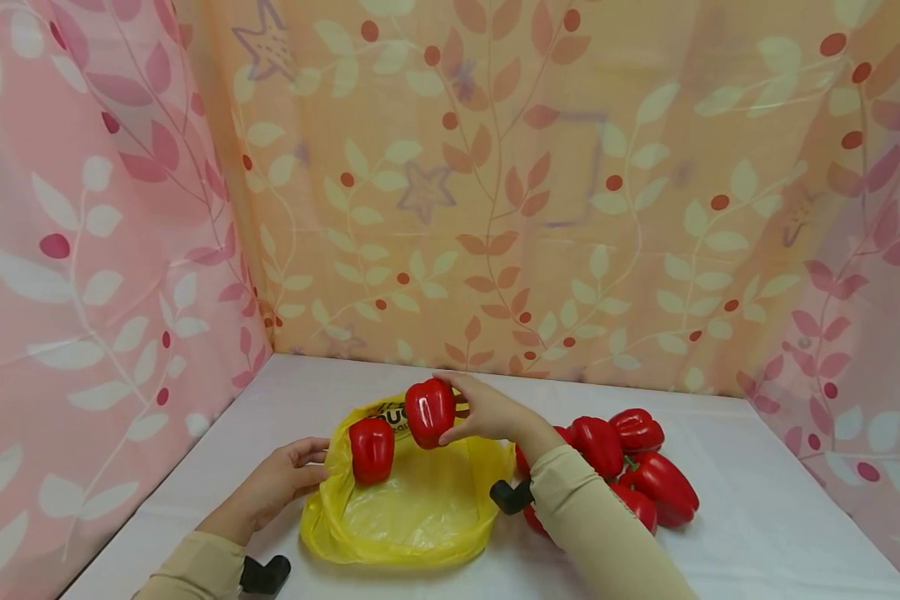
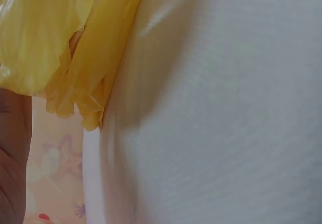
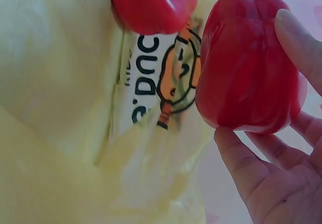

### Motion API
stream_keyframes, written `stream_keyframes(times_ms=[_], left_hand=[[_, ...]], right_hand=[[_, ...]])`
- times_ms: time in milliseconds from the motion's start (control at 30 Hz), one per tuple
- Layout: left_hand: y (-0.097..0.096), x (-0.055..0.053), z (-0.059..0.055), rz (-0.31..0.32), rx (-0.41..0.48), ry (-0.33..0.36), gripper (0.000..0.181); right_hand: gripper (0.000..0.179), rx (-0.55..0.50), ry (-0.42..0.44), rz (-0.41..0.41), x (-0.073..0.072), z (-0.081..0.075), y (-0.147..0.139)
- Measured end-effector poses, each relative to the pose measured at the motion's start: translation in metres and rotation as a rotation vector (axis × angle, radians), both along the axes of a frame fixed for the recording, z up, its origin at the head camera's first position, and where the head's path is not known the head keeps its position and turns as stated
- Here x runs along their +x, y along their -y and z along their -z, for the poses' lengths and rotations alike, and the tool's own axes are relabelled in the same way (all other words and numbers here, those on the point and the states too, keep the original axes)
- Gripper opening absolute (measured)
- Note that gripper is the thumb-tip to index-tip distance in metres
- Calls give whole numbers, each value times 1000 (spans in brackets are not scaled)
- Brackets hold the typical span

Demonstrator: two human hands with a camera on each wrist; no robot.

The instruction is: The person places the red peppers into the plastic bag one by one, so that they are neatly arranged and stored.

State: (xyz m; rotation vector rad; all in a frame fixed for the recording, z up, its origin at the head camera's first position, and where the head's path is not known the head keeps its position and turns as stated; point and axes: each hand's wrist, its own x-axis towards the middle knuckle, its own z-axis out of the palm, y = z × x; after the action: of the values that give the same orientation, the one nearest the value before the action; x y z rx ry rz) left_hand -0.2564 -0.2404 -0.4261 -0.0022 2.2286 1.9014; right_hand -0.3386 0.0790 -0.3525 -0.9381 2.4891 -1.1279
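My right hand (image 1: 487, 412) pinches a glossy red bell pepper (image 1: 430, 412) between thumb and fingers, over the far side of a yellow plastic bag (image 1: 412, 546). In the right wrist view this pepper (image 3: 246, 68) is gripped at both ends, beside the bag's printed cartoon and letters. A second red bell pepper (image 1: 372, 451) lies within the bag's mouth at the left. My left hand (image 1: 277, 483) holds the bag's left rim; its fingertips are partly hidden by the plastic. Crumpled yellow film (image 2: 75, 43) covers that hand's fingers in the left wrist view.
Several more red bell peppers (image 1: 663, 487) lie in a heap on the white table (image 1: 765, 517), right of the bag and partly behind my right forearm. Leaf-patterned curtains (image 1: 495, 183) enclose the table at the back and both sides. A black mount (image 1: 512, 497) sits at my right wrist.
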Motion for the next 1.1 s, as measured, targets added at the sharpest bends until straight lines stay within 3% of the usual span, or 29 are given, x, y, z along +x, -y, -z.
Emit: stream_keyframes(times_ms=[400, 667, 1100], left_hand=[[1, 0, 0, 16, 1, -11, 57], [-1, -1, 2, -43, -20, 11, 53], [-1, -3, 3, -13, 2, -2, 55]], right_hand=[[87, 7, 34, 21, -1, 16, 14], [87, 15, 44, 32, -3, 29, 20], [86, 72, 32, 78, -9, 50, 27]])
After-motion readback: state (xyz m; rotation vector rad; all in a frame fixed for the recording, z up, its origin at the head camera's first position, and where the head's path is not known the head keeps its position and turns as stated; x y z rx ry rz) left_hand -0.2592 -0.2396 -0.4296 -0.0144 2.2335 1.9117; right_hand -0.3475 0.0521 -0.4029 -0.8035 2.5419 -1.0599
